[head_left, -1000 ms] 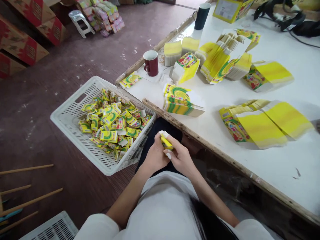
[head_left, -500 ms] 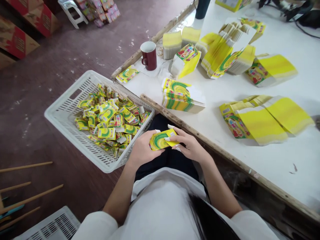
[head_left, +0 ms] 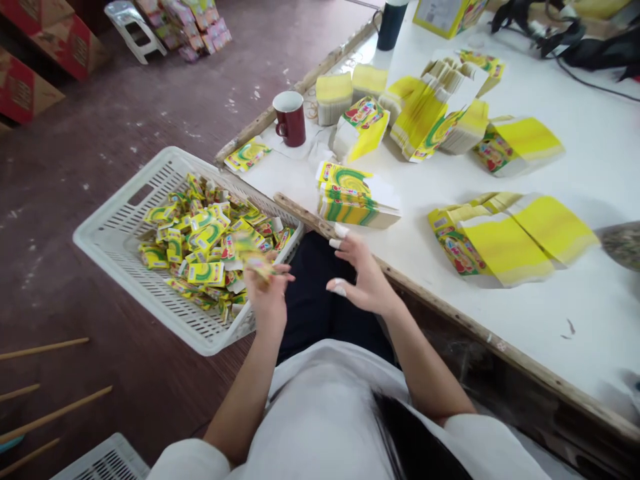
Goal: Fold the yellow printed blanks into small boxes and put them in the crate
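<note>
My left hand (head_left: 267, 297) is at the near right side of a white plastic basket (head_left: 193, 341), with a small yellow-and-green carton (head_left: 259, 263) at its fingers. Motion smears that carton, but it appears to be held. Many similar small cartons (head_left: 206, 272) lie heaped inside the basket. Over my lap, my right hand (head_left: 365, 280) is empty, its thumb and fingers apart and white coverings on several fingertips. Just beyond it, a stack of flat printed cartons (head_left: 350, 193) rests at the table's edge.
The white table (head_left: 500, 320) has a raised wooden edge. On it are a dark red mug (head_left: 290, 120), a dark cup (head_left: 391, 27), more bundles of flat yellow cartons (head_left: 505, 243) and a black cable. Wooden sticks (head_left: 60, 413) and another white basket (head_left: 107, 460) are at lower left.
My hands have parted. The left hand has moved left to the basket with the carton, and the right hand has let go of it and opened. The view has shifted slightly.
</note>
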Demonstrator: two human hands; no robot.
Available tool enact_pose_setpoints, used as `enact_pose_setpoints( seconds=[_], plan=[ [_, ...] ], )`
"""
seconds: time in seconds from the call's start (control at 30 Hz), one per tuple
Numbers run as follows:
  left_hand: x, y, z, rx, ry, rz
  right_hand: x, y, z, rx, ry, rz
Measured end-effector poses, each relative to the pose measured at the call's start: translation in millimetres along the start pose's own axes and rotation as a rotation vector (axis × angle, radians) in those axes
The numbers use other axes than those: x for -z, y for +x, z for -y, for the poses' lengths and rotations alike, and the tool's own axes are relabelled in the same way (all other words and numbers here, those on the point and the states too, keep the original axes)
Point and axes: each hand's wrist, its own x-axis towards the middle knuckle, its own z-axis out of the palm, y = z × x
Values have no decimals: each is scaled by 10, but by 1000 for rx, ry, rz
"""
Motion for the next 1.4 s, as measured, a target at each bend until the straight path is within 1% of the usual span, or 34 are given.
enact_pose_setpoints(
  seconds=[0.03,0.07,0.13,0.17,0.2,0.27,0.33,0.4,0.47,0.57,0.67,0.7,0.73,0.77,0.83,0.87,0.9,0.97,1.0,1.03,1.1,1.2,1.27,1.33,1.4],
  plan=[
    [14,62,-4,115,-154,-96,89,122,-7,-7,-80,-70],
    [24,114,-16,229,-282,-160,190,262,-20,-22,-181,-164],
    [27,168,-43,429,-440,-219,394,568,-69,-90,-414,-346],
    [18,164,-49,502,-471,-218,481,717,-105,-158,-534,-397],
    [2,144,-44,559,-477,-198,548,852,-148,-239,-640,-405],
    [-44,75,-3,633,-444,-132,621,1061,-240,-318,-697,-371],
    [-91,7,65,682,-394,-69,633,1180,-313,-362,-708,-326],
    [-125,-31,133,706,-358,-31,625,1235,-342,-389,-722,-304],
    [-139,-45,178,700,-339,8,622,1249,-320,-398,-732,-305],
    [-140,-60,195,615,-314,95,597,1183,-206,-375,-717,-340],
    [-157,-98,180,465,-269,216,443,930,-52,-330,-660,-373],
    [-172,-114,172,395,-252,249,350,800,-5,-311,-623,-371],
    [-192,-129,161,320,-235,271,236,654,38,-281,-527,-357],
    [-216,-141,149,250,-218,281,107,498,75,-257,-415,-296],
    [-269,-154,118,144,-219,263,-177,192,129,-256,-174,-45],
    [-293,-154,101,110,-248,239,-316,57,145,-277,-9,82],
    [-315,-151,87,85,-293,213,-442,-56,156,-298,162,134],
    [-344,-138,72,51,-393,159,-630,-208,157,-323,373,114],
    [-351,-133,76,43,-418,132,-683,-245,149,-331,418,89],
    [-353,-129,88,46,-413,113,-706,-261,137,-337,423,66],
    [-345,-134,133,73,-343,98,-673,-246,102,-347,378,38],
    [-317,-158,211,97,-230,99,-506,-182,50,-338,341,-20],
    [-295,-164,237,92,-183,72,-380,-154,34,-322,326,-51],
    [-261,-141,222,97,-139,63,-262,-146,36,-278,242,-89],
    [-198,-77,154,82,-126,78,-148,-151,53,-179,70,-142]
  ],
)
